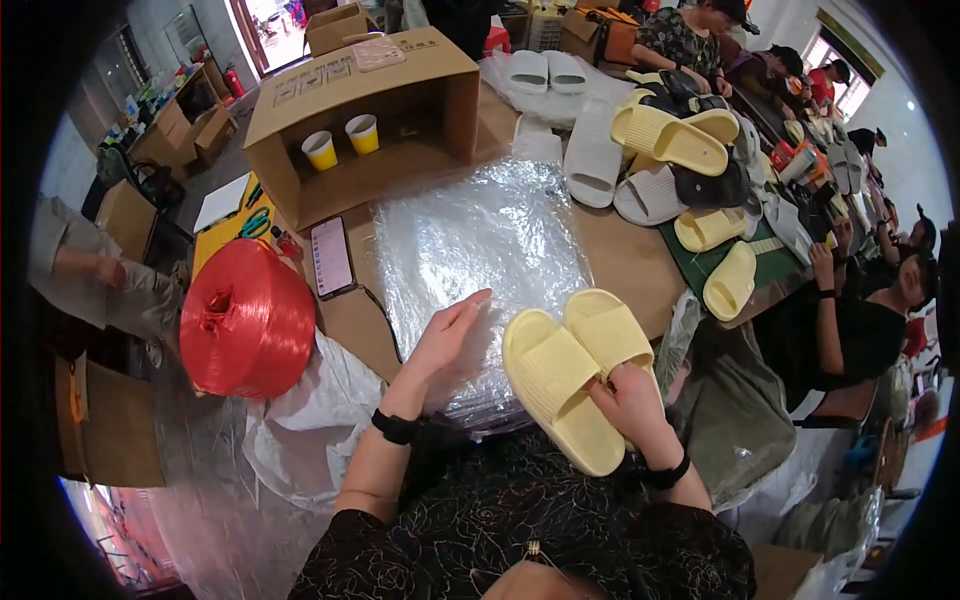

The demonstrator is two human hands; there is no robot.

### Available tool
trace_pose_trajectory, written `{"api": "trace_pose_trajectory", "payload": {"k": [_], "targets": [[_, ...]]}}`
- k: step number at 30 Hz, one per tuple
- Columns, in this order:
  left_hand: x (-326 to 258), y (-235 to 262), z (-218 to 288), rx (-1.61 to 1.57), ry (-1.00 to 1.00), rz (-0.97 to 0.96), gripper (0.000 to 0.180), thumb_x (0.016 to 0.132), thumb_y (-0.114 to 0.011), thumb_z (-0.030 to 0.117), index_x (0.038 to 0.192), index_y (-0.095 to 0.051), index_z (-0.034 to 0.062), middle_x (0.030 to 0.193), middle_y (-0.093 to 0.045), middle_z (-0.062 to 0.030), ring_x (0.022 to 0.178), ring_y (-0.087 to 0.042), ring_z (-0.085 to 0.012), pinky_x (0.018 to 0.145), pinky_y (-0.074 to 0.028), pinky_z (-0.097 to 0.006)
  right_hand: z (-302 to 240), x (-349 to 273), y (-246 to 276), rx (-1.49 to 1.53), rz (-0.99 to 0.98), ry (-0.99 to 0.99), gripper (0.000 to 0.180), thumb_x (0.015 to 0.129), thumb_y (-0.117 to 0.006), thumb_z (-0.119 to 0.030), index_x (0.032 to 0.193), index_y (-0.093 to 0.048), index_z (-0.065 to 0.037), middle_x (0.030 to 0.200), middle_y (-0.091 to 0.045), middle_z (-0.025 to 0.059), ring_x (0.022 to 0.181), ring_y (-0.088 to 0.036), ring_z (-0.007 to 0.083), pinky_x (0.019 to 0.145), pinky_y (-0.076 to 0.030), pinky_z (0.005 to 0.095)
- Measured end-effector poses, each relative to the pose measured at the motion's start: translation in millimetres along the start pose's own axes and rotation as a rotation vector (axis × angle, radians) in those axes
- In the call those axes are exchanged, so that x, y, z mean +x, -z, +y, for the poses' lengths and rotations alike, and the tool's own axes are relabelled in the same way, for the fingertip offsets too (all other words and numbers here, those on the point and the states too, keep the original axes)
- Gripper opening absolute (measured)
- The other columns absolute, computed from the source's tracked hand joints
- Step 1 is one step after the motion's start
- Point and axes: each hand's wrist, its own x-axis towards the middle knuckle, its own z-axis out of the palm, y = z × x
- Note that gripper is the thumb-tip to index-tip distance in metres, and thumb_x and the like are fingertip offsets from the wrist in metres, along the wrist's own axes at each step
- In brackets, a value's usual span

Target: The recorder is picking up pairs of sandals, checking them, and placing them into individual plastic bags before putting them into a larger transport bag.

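My right hand point(634, 402) grips a pair of pale yellow slide slippers point(553, 368) side by side, its fingers closed around their inner edges. The pair hangs over the near right corner of a stack of clear plastic bags point(478, 235), soles turned down toward the table. On the left part of that stack, my left hand point(442, 338) has its fingers stretched out and holds nothing. Whether it touches the plastic or hovers just above, I cannot tell. A dark band circles each wrist.
A large red twine spool point(247, 318) stands left, near a phone point(332, 257) and scissors point(256, 223). An open cardboard box point(365, 85) at the back holds two paper cups point(319, 151). Loose slippers point(668, 138) pile at the right, where other people sit.
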Motion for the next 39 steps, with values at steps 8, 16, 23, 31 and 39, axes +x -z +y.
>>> {"api": "trace_pose_trajectory", "payload": {"k": [8, 16, 23, 31, 39], "targets": [[8.3, -12.1, 14.4, 0.075, -0.043, -0.018, 0.043, 0.108, -0.043, 0.026, 0.141, -0.053, 0.0012, 0.139, -0.059, -0.0098, 0.128, -0.051, -0.0158, 0.108, -0.039, -0.028, -1.3, 6.9, -13.9, 0.100, -0.058, 0.349, 0.030, 0.089, -0.065, -0.027, 0.091, -0.064, 0.004, 0.087, -0.064, 0.0239, 0.082, -0.062, 0.0419, 0.074, -0.050, 0.0494], [-18.4, -28.9, 47.7, 0.963, -0.405, -0.022, 0.043, 0.103, -0.044, 0.022, 0.141, -0.052, 0.0049, 0.154, -0.039, -0.0209, 0.146, -0.029, -0.0398, 0.120, -0.021, -0.049, -17.8, 29.4, -25.2, 0.021, 0.139, 0.203, 0.031, 0.090, -0.064, -0.027, 0.082, -0.059, 0.003, 0.079, -0.062, 0.0230, 0.078, -0.062, 0.0409, 0.071, -0.050, 0.0508], [-41.9, -43.8, 66.2, 0.993, -0.449, -0.160, 0.045, 0.103, -0.042, 0.021, 0.147, -0.047, 0.0130, 0.160, -0.031, -0.0147, 0.149, -0.022, -0.0381, 0.122, -0.015, -0.054, -29.0, 92.2, -62.2, -0.082, 0.147, 0.276, 0.019, 0.083, -0.065, -0.016, 0.091, -0.060, 0.001, 0.084, -0.063, 0.0224, 0.085, -0.063, 0.0398, 0.073, -0.051, 0.0485], [-76.6, -46.9, 83.3, 1.002, -0.482, -0.174, 0.047, 0.102, -0.045, 0.022, 0.149, -0.044, 0.0126, 0.160, -0.029, -0.0164, 0.149, -0.023, -0.0380, 0.122, -0.017, -0.051, -74.6, 192.6, -81.6, -0.030, 0.166, 0.095, 0.039, 0.097, -0.054, -0.035, 0.098, -0.063, 0.003, 0.092, -0.066, 0.0253, 0.085, -0.067, 0.0406, 0.077, -0.054, 0.0487], [-67.5, -51.0, 56.5, 0.889, -0.466, -0.276, 0.054, 0.099, -0.055, 0.031, 0.144, -0.046, 0.0036, 0.153, -0.037, -0.0235, 0.141, -0.037, -0.0425, 0.117, -0.029, -0.051, -42.7, 218.6, -102.2, -0.033, 0.195, 0.174, 0.041, 0.096, -0.059, -0.034, 0.109, -0.059, 0.004, 0.092, -0.064, 0.0226, 0.084, -0.065, 0.0367, 0.076, -0.053, 0.0465]]}}
